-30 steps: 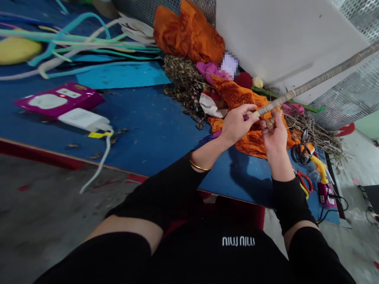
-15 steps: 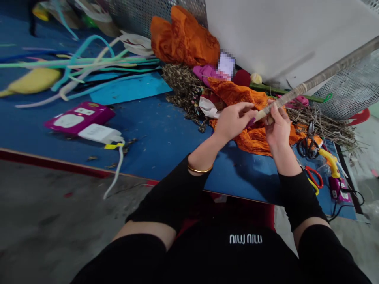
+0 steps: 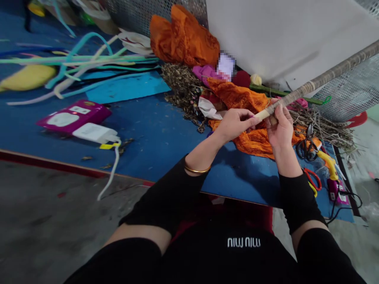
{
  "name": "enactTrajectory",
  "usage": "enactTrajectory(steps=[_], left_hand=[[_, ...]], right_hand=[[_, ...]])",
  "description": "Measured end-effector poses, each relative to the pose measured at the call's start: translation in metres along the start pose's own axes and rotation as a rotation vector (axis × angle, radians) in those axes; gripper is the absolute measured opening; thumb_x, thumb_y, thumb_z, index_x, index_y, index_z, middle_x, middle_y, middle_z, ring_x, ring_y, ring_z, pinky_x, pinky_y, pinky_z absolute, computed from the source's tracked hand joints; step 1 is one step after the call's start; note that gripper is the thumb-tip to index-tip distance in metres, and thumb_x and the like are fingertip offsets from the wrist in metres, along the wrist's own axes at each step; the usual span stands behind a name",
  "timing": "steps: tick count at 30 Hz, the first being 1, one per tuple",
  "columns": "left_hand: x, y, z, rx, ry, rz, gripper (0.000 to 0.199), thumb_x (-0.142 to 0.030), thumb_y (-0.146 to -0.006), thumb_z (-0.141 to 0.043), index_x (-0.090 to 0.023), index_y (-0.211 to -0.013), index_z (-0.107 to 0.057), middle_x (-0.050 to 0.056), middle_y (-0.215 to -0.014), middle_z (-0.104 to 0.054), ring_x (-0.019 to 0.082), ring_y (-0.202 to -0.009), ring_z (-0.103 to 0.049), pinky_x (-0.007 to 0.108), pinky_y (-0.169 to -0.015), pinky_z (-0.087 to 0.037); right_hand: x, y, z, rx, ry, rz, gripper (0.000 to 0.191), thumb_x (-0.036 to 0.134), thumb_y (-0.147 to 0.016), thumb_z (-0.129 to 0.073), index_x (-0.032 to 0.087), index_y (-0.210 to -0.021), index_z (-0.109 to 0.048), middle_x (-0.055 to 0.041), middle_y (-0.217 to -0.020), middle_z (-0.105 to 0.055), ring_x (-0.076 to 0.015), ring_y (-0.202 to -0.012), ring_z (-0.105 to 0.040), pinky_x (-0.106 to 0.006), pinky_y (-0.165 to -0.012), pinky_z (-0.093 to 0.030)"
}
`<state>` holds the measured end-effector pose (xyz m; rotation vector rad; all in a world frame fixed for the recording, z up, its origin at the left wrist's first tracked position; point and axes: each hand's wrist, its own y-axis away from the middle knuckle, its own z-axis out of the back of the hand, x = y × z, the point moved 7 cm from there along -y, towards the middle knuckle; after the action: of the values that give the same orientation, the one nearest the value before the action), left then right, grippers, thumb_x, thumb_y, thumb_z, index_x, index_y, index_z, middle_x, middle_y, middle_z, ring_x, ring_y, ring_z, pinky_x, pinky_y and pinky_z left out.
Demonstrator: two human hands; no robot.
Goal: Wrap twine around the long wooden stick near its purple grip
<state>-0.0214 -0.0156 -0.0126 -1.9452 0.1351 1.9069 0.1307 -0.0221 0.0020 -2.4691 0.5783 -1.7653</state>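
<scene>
A long wrapped stick (image 3: 322,79) slants from the upper right down to my hands, its near end pale and bare. My left hand (image 3: 235,124) pinches that pale end between thumb and fingers. Just to the right, my right hand (image 3: 280,128) is closed around the stick from below, thumb on top. Under and behind both hands lies crumpled orange cloth (image 3: 253,140). Dry twigs (image 3: 325,128) are spread to the right of my right hand.
On the blue table (image 3: 154,134) are a purple pack (image 3: 74,114), foam-like strips (image 3: 97,61), dried leaves (image 3: 180,85), black shears (image 3: 308,148), red-handled scissors (image 3: 314,179) and a yellow glue gun (image 3: 328,161). A white board (image 3: 281,35) stands behind.
My left fingers have shifted slightly on the pale end, which shows more now. My right hand has moved slightly right along with the stick. The view has shifted a little.
</scene>
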Motion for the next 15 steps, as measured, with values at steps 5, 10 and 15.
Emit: enactTrajectory(steps=[5, 10, 15], left_hand=[[-0.004, -0.001, -0.006, -0.096, -0.065, -0.193, 0.025, -0.033, -0.078, -0.078, -0.016, -0.093, -0.068, 0.001, -0.086, -0.073, 0.013, -0.076, -0.060, 0.026, -0.072, -0.048], [-0.002, 0.001, -0.009, -0.164, -0.087, -0.260, 0.013, -0.028, -0.088, -0.070, -0.017, -0.091, -0.063, 0.001, -0.084, -0.072, 0.013, -0.077, -0.064, 0.026, -0.074, -0.051], [0.001, 0.000, -0.004, -0.137, 0.072, -0.198, 0.017, -0.031, -0.091, -0.072, -0.018, -0.095, -0.062, 0.003, -0.085, -0.073, 0.012, -0.071, -0.065, 0.024, -0.070, -0.054]], right_hand=[[-0.002, 0.008, -0.008, -0.009, 0.018, -0.031, 0.023, 0.041, -0.076, -0.083, 0.024, -0.090, -0.077, 0.0081, -0.061, -0.042, -0.0050, -0.051, -0.030, -0.022, -0.048, -0.032], [-0.002, 0.013, -0.013, -0.015, -0.036, 0.007, 0.023, 0.045, -0.081, -0.082, 0.025, -0.089, -0.075, 0.0083, -0.061, -0.042, -0.0046, -0.051, -0.034, -0.019, -0.047, -0.034], [-0.005, 0.006, -0.004, -0.067, -0.063, -0.006, 0.034, 0.052, -0.099, -0.063, 0.025, -0.080, -0.064, 0.0100, -0.057, -0.024, -0.0062, -0.045, -0.027, -0.019, -0.049, -0.042]])
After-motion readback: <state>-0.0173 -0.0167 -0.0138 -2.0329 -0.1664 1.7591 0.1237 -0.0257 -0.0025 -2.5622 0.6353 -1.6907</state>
